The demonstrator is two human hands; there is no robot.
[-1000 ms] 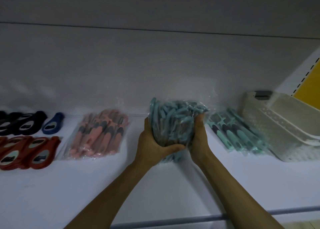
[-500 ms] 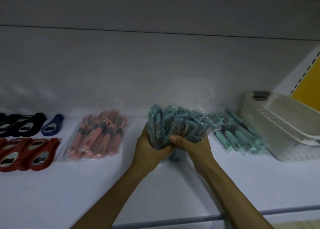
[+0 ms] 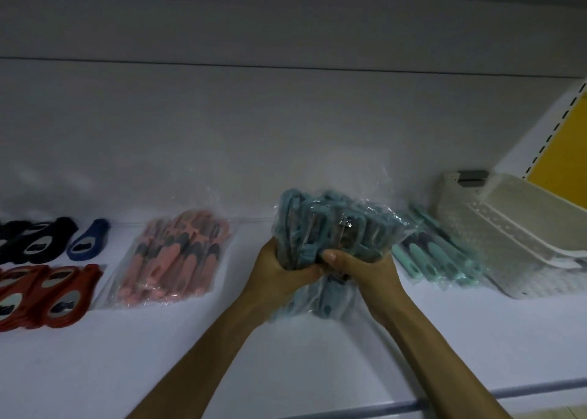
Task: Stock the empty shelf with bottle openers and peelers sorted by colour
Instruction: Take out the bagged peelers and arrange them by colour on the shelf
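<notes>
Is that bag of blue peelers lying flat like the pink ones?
No, held upright: the left hand and right hand grip the bag of blue peelers round its middle.

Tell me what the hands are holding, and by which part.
The left hand and right hand grip the bag of blue peelers around its middle, from either side.
</notes>
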